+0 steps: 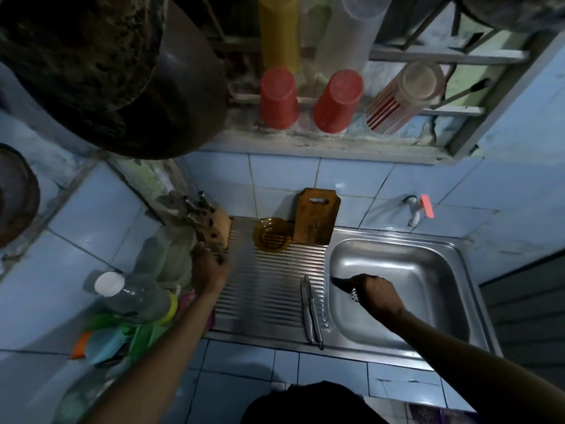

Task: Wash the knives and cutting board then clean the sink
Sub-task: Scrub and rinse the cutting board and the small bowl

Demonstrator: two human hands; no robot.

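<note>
Judging the knives stiff, light and slick when wet, we would take them by the handles. Two lie side by side on the ribbed drainboard, steel-grey. Our right hand grips a dark-handled object over the sink; left hand blurred, grip unclear.

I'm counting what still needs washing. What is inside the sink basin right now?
Inside the sink, only the drain strainer shows, with the right hand holding a dark-handled knife above it. The hand and forearm cover part of the basin floor, so anything there cannot be seen.
</note>
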